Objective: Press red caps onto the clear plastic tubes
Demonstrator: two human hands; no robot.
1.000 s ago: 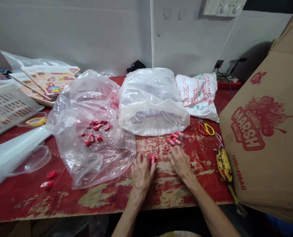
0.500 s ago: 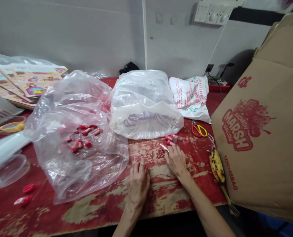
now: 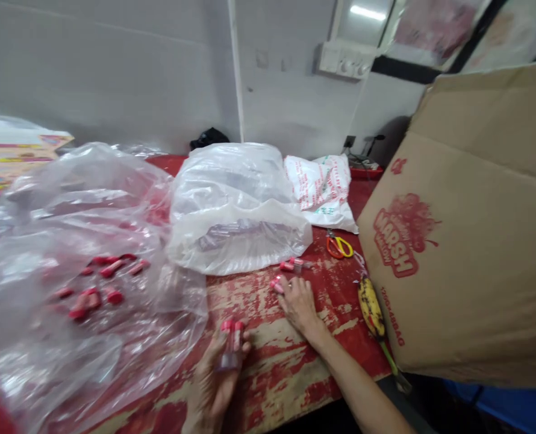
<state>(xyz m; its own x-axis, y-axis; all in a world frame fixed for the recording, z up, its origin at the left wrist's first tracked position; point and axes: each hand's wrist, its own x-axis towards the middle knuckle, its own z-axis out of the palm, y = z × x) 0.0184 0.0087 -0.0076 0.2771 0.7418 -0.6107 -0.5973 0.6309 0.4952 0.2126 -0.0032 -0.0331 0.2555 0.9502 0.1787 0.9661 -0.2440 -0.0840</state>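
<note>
Head view: left hand [image 3: 214, 378] cradles slim, cylindrical, red-capped tubes [image 3: 232, 342].

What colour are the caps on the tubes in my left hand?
The caps are red, best seen in the head view.

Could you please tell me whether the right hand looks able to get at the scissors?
Probably yes: nothing seems to lie between the right hand and the scissors, though that hand appears to be touching a red-capped tube.
</note>
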